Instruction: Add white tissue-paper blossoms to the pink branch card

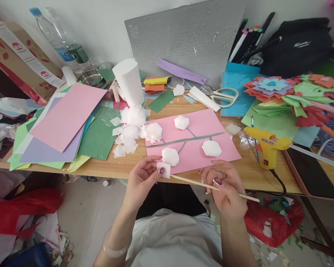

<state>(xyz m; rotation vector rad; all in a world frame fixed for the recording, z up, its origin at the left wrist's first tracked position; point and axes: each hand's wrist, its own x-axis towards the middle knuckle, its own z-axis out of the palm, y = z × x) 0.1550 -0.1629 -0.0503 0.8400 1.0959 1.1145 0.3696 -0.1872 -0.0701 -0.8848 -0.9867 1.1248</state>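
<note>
My left hand (143, 177) pinches a small white tissue square (164, 170) between thumb and fingers, just below the table's front edge. My right hand (225, 185) grips a thin wooden stick (195, 182) whose tip touches the tissue square. Just beyond both hands lies a pink card (195, 129) with a grey painted branch and several white tissue puffs (211, 148) on it. Loose tissue pieces (129, 129) are heaped to the card's left.
A yellow glue gun (267, 144) stands right of the card, its cord hanging off the wooden table (247, 170). Coloured paper sheets (66, 118) are stacked at left. Scissors (224, 96), a white paper roll (129, 81), paper flowers (275, 87) and a water bottle (64, 44) lie farther back.
</note>
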